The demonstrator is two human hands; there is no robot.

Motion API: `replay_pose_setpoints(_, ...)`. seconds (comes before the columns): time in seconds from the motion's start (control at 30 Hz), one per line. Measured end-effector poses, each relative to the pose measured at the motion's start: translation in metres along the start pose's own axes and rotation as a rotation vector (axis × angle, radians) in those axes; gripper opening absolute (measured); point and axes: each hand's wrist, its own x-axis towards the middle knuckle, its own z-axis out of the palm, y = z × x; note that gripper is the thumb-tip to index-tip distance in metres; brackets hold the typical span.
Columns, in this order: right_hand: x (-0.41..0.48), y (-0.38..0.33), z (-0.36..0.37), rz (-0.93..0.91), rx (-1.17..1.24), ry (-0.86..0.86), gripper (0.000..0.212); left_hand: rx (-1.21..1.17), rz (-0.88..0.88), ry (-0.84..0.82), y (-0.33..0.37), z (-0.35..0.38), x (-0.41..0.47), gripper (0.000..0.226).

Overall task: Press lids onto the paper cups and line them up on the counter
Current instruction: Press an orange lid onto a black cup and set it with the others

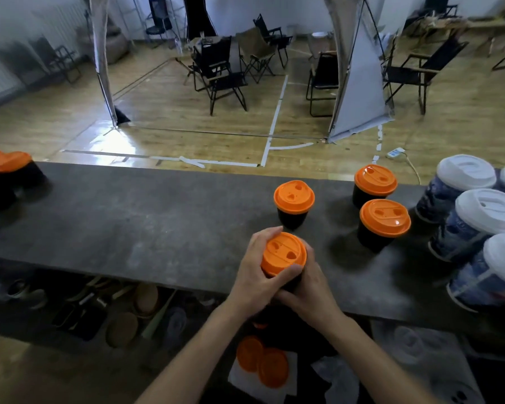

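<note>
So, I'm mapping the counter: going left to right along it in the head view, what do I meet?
Orange-lidded cluster → held cup, gripped by left hand and right hand → orange-lidded pair → white-lidded cups.

We see through one wide-angle head camera, looking forward and down, close over the counter [114,217], with the wooden floor [187,118] far beyond.

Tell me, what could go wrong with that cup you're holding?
1. The lid looks tilted, so it might snap on at one side only and pop off later.
2. The left hand and right hand grip the cup by the near edge of the counter; a slip could drop it off.
3. Squeezing hard might crumple the paper cup.
</note>
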Motion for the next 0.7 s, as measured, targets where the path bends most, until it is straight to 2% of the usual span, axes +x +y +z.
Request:
replay_pose_setpoints(0.07, 0.001, -0.003, 0.000, 0.060, 0.061, 0.088, 0.090, -0.157, -0.062, 0.029, 0.004, 0.012, 0.000, 0.065)
replay_pose_setpoints(0.17, 0.001, -0.001, -0.002, 0.086, 0.061, 0.127, 0.085, -0.362, -0.189, 0.127, 0.002, 0.015, 0.010, 0.048)
replay_pose_setpoints(0.37, 0.002, 0.000, 0.003, 0.075, 0.096, 0.150, 0.089, -0.353, -0.208, 0.242, -0.009, 0.025, 0.012, 0.045)
replay_pose_setpoints(0.47, 0.002, -0.004, 0.001, 0.129, 0.107, 0.190, 0.085, -0.393, -0.222, 0.155, -0.007, 0.016, 0.020, 0.045)
replay_pose_setpoints(0.57, 0.001, 0.001, -0.005, 0.092, 0.121, 0.135, 0.081, -0.426, -0.237, 0.085, -0.002, 0.014, 0.029, 0.050)
replay_pose_setpoints(0.7, -0.001, 0.001, 0.003, 0.110, 0.125, 0.156, 0.093, -0.412, -0.246, 0.219, -0.005, 0.026, 0.019, 0.045)
